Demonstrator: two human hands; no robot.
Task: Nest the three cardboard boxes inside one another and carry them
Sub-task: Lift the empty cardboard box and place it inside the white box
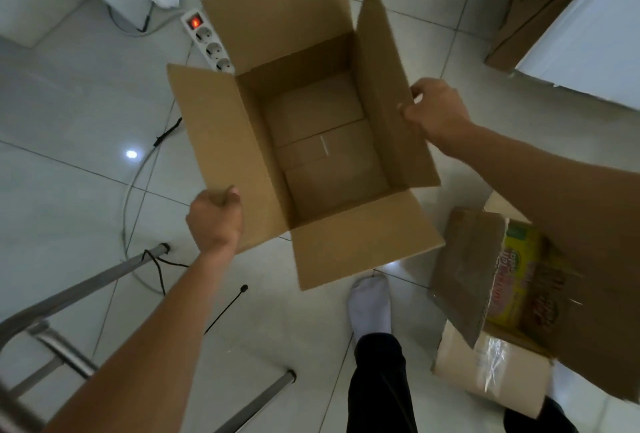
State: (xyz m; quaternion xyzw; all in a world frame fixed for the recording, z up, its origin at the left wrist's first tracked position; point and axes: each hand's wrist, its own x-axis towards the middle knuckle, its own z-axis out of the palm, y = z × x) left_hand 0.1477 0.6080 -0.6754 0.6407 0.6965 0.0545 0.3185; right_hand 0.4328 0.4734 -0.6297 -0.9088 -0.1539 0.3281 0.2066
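A large plain cardboard box stands open in the middle of the tiled floor, all flaps spread and nothing inside. My left hand grips the lower edge of its left flap. My right hand pinches the outer edge of its right flap. A smaller cardboard box with yellow and red print lies on the floor at the lower right, partly behind my right forearm. Under it sits another brown box with clear tape, its right part hidden.
A white power strip with a lit red switch lies behind the big box, with cables trailing left. Metal chair legs stand at the lower left. My socked foot is near the front flap. White furniture and another carton fill the top corners.
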